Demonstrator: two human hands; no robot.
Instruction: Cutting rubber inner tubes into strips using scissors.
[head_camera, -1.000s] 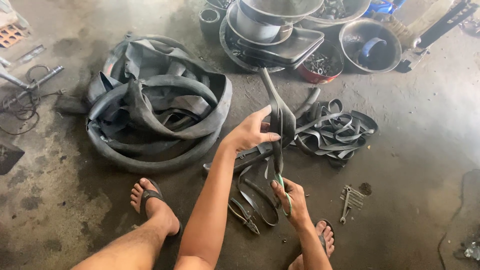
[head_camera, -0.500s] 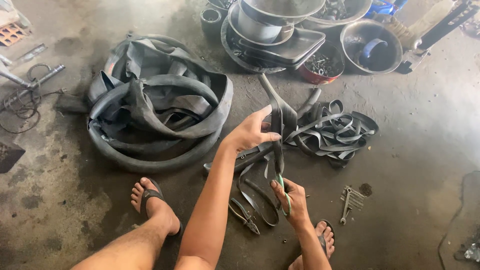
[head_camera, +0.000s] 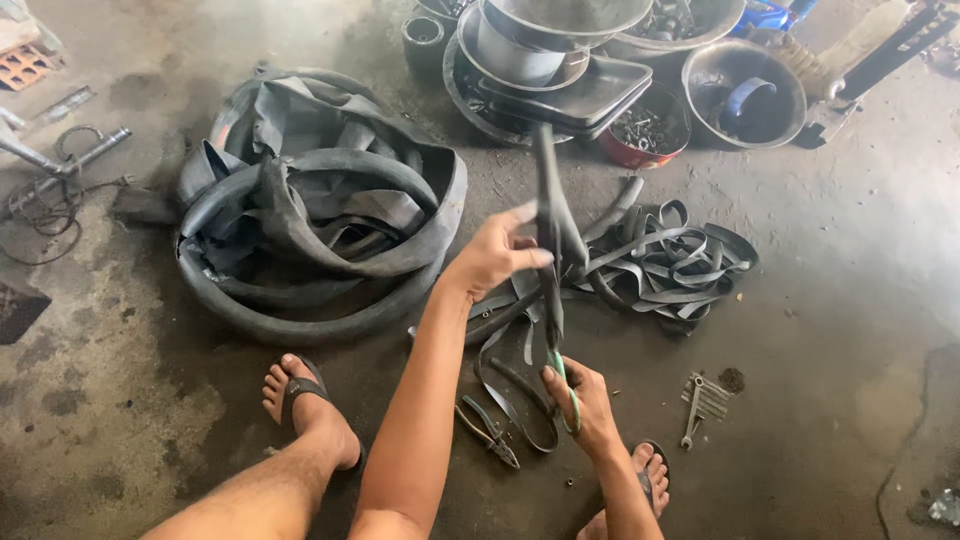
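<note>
The left hand (head_camera: 497, 252) pinches a limp black rubber strip (head_camera: 548, 215) upright, while just below it the right hand (head_camera: 585, 402) grips green-handled scissors (head_camera: 562, 372) around its lower end; light and floppy, it seems best held taut near the cut.

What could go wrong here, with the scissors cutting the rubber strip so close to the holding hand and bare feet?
1. The left hand pinches the rubber strip just above the scissors in the right hand; a slip could likely nick the fingers.
2. Pliers and spanners lie beside sandalled feet; stepping on them could hurt.
3. Cut strips pile nearby and may snag a foot.
</note>
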